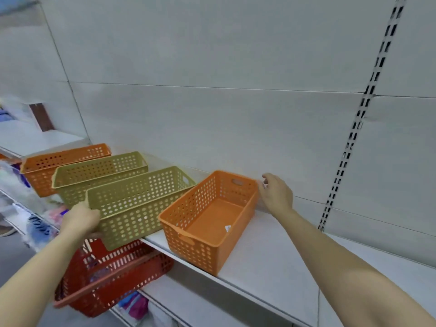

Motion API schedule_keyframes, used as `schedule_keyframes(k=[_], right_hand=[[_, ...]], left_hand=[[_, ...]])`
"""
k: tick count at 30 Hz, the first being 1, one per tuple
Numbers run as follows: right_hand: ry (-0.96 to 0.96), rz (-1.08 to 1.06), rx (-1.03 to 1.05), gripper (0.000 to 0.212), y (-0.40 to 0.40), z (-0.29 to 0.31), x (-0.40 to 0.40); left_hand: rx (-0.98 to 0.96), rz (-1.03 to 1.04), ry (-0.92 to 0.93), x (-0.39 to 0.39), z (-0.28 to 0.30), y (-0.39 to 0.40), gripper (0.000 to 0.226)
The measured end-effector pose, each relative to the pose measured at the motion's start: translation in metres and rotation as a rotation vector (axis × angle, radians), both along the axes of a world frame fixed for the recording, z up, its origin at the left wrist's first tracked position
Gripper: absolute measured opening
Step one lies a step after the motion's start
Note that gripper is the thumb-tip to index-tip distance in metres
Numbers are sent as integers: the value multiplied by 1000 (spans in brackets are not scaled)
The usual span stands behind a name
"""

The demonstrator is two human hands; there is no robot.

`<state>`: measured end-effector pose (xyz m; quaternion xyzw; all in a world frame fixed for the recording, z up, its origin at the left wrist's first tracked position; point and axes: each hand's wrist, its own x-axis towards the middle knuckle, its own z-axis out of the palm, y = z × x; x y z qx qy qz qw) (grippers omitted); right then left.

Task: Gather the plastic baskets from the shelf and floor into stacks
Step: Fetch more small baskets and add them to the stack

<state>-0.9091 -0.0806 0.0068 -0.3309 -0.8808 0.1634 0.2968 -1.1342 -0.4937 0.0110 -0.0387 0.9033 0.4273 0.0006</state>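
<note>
Four perforated plastic baskets stand in a row on the white shelf, their long sides running from the front edge toward the back panel. From your right: the near orange basket, open and showing a small white label on its floor; the near green basket, its front corner overhanging the shelf edge; the far green basket; and the far orange basket, farthest to your left. The two near baskets stand just beside each other, whether touching cannot be told.

Your left hand closes its grip on the front left corner of the near green basket. Your right hand hovers at the far right corner of the near orange basket, fingers loosely curled and the grip unclosed; contact with the rim cannot be told.

Below the shelf edge, beneath your left forearm, a red shopping basket with a long handle sits tilted. Blurred coloured goods fill the lower shelves at left. A slotted upright runs down the back panel at right.
</note>
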Motion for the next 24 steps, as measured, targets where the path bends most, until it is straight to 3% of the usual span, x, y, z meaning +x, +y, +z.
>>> schedule_keyframes(k=[2, 7, 12, 19, 24], right_hand=[[-39, 9, -115, 41, 7, 3, -18], [-7, 113, -374, 26, 21, 4, -36], [59, 100, -636, 10, 19, 0, -11], [301, 51, -668, 31, 4, 1, 65], [468, -22, -546, 37, 2, -5, 145]], left_hand=[[-2, -23, -21, 3, -1, -2, 15], [62, -28, -28, 6, -7, 10, 45], [-32, -8, 80, 11, -16, 8, 48], [41, -3, 214, 57, -10, 40, 59], [45, -11, 299, 121, 7, 58, 59]])
